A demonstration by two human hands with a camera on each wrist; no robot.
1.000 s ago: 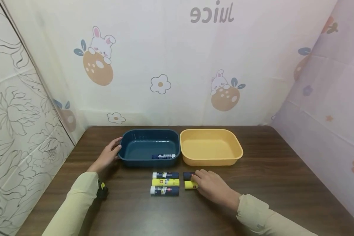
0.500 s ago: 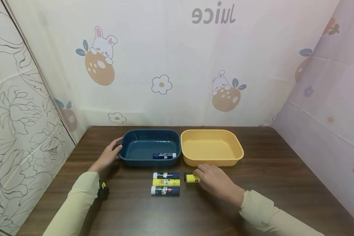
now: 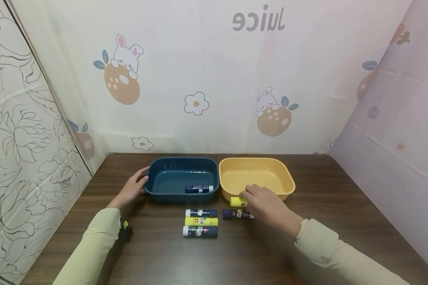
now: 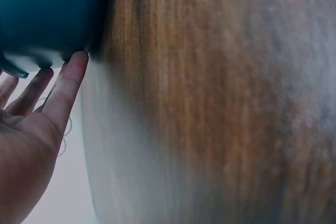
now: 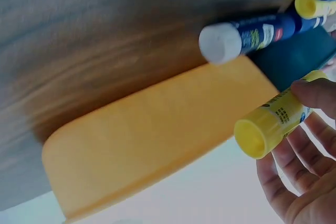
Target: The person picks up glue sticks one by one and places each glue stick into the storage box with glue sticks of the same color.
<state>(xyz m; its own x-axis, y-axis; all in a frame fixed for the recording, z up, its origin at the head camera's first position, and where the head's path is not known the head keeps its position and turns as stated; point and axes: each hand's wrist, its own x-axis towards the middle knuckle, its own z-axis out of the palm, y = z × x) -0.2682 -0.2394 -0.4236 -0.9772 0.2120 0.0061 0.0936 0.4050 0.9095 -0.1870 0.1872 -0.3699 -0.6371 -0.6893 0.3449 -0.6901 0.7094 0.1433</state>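
Observation:
In the head view my right hand [image 3: 265,204] pinches a yellow glue stick [image 3: 238,202] at the front wall of the yellow tray [image 3: 256,196]. The right wrist view shows the thumb and fingers on either side of that glue stick [image 5: 278,119], its yellow cap end pointing outward. Just below it on the table lies a dark blue glue stick [image 3: 235,214] with a white cap. My left hand [image 3: 130,190] touches the left end of the dark blue tray [image 3: 180,196], straight fingers against its outer wall [image 4: 47,19] in the left wrist view.
Inside the blue tray rests a dark blue glue stick [image 3: 198,189]. On the table in front, a blue [image 3: 201,213], a yellow [image 3: 201,221] and another blue glue stick [image 3: 200,231] lie side by side. Patterned cloth [image 3: 199,71] stands behind the table's back edge.
My right hand has lifted the yellow glue stick off the table and carried it forward, past the blue one, up to the yellow tray's front. My left hand has stayed put.

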